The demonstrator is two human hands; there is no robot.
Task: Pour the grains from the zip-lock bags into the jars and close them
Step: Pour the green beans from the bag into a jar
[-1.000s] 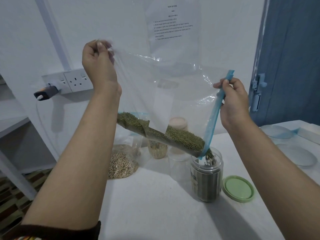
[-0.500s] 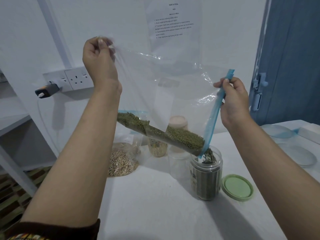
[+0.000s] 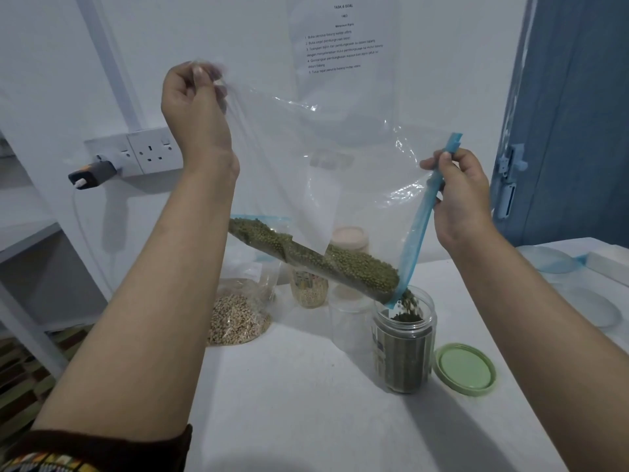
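A large clear zip-lock bag [image 3: 333,158] hangs tilted above the table, held up by both hands. My left hand [image 3: 194,110] pinches its upper left corner high up. My right hand [image 3: 459,195] grips the blue zip strip [image 3: 420,219] at the bag's mouth. Green grains [image 3: 323,260] lie along the bag's lower edge and spill from its low corner into a clear jar [image 3: 403,345], which is mostly filled with green grains. The jar's green lid [image 3: 465,367] lies flat on the table just to its right.
Behind stand a bag of pale beans [image 3: 238,318], a jar with pale grains [image 3: 308,289], an empty clear jar [image 3: 347,318] and a pinkish-lidded jar [image 3: 350,238]. Clear lids [image 3: 592,304] lie at the right. A wall socket with a plug [image 3: 95,172] is left.
Grains keep sliding down the bag into the jar, and the level in the jar has risen a little. Both hands hold nearly the same places.
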